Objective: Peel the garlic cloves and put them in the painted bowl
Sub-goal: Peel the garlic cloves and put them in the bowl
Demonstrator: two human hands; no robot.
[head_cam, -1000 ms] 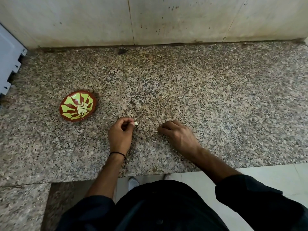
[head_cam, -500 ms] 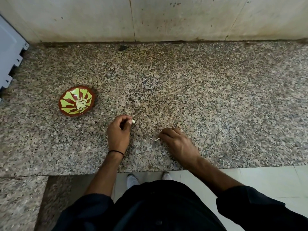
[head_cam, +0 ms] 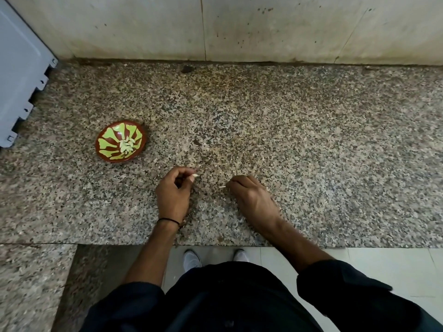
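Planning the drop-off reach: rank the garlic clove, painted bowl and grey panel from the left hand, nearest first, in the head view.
1. garlic clove: pinched at the left hand's fingertips.
2. painted bowl: up and to the left of that hand.
3. grey panel: far left edge, beyond the bowl.

A person wears a dark long-sleeved top, the left sleeve and right sleeve both bunched near the elbows, forearms bare. A thin black band circles the wrist of the left hand. Dark trousers; the toes of two white shoes.
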